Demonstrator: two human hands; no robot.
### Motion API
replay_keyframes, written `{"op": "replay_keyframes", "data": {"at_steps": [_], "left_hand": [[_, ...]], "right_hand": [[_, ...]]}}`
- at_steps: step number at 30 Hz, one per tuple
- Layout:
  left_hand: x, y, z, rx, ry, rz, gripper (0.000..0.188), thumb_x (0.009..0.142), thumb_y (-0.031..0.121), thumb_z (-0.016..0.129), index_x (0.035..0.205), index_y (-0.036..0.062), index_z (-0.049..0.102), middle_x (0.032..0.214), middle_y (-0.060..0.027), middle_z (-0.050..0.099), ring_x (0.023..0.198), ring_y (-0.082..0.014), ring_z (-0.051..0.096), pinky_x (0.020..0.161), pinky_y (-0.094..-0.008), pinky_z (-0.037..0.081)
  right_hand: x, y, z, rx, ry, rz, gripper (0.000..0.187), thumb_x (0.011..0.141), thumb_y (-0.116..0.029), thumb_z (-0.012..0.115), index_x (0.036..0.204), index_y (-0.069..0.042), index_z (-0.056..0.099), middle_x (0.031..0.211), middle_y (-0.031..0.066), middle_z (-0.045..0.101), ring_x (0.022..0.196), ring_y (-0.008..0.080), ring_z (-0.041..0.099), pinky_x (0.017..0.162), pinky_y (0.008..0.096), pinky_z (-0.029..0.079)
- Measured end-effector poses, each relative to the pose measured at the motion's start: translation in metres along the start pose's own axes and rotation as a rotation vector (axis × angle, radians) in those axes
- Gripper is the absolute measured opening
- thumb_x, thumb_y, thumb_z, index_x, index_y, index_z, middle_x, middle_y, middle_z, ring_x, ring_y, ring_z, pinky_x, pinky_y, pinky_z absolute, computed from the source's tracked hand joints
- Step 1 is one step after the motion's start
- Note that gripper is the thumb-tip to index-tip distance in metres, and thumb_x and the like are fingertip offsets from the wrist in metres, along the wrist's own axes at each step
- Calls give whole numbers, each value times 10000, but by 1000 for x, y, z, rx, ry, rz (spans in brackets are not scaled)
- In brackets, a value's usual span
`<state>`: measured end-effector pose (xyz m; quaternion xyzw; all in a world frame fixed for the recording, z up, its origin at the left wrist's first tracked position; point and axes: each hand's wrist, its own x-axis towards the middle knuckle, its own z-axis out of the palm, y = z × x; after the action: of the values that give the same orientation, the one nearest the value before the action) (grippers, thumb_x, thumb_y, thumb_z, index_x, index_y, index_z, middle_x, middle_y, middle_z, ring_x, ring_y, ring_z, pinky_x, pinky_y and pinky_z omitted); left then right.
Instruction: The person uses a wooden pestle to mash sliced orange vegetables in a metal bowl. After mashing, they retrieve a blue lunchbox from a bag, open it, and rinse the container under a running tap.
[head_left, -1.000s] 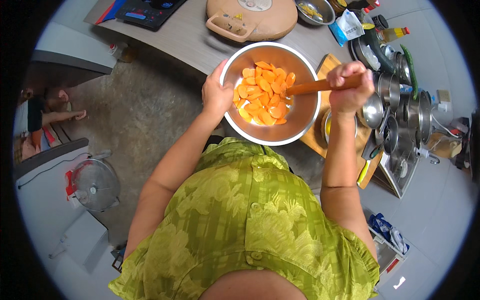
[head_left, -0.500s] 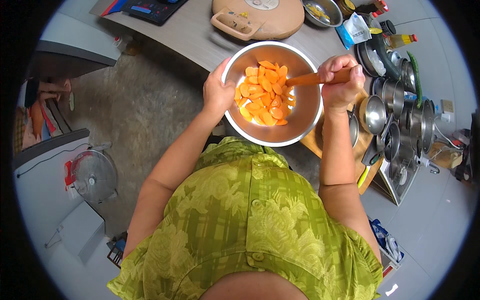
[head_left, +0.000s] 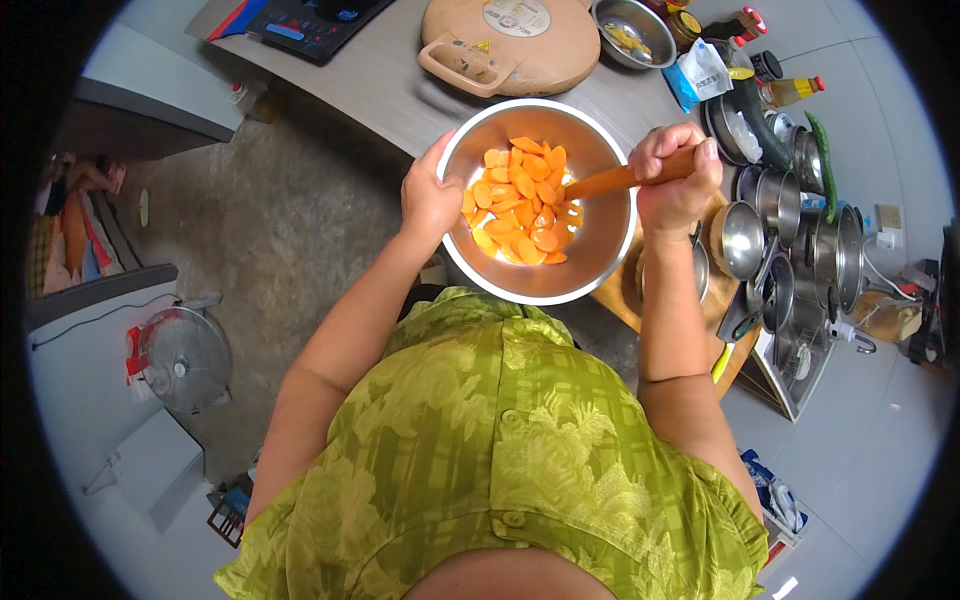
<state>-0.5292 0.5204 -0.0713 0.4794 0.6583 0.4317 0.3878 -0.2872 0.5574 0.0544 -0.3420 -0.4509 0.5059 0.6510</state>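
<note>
A deep steel bowl (head_left: 600,235) with a white rim is held in front of my body, tilted so that its inside shows. Orange carrot slices (head_left: 522,200) cover part of its bottom. My left hand (head_left: 430,195) grips the left rim, thumb over the edge. In my right hand (head_left: 678,180), fingers wrap round the shaft of a wooden stirring utensil (head_left: 605,182), which slants over the right rim into the bowl. Its lower end sits among the carrot slices, so its shape there is hidden.
Beyond the bowl, a tan electric griddle (head_left: 550,60) and a black induction cooker (head_left: 310,25) stand on the counter. A small steel bowl (head_left: 655,50) with yellow food sits behind. Bottles, several pans, a ladle (head_left: 738,240) and a cutting board (head_left: 615,295) crowd the right.
The bowl and both hands have come slightly closer to my body. The wooden utensil stays in my right hand, its end still among the carrots; the view has shifted a little.
</note>
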Motion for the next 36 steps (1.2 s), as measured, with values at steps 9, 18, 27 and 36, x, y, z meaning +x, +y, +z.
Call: {"op": "replay_keyframes", "data": {"at_steps": [9,18,27,36], "left_hand": [[1,-4,1,-37,-5,21,571,702,-49,505,1253,90,556,1087,-190,643,1022,-303,625,901,-343,464],[0,4,0,-2,7,0,559,716,-67,504,1251,87,558,1053,-161,666,971,-241,654,864,-309,484],[0,3,-1,3,13,8,566,712,-81,476,1248,78,563,1018,-145,678,931,-196,659,844,-283,484],[1,4,2,-50,25,61,537,710,-87,479,1231,20,559,1028,-148,679,938,-172,654,834,-273,488]], "right_hand": [[7,9,-3,-119,-13,20,468,875,-458,447,685,-35,505,520,57,465,442,126,428,438,243,344],[16,-6,-10,24,-37,-55,449,889,-436,440,691,-37,492,508,49,458,442,138,427,439,269,363],[13,2,-11,42,-73,61,443,860,-420,468,668,-21,485,520,57,449,463,128,418,473,258,367],[23,-27,5,33,-93,-118,427,883,-398,430,692,-20,489,514,60,466,453,126,439,457,252,379]]}}
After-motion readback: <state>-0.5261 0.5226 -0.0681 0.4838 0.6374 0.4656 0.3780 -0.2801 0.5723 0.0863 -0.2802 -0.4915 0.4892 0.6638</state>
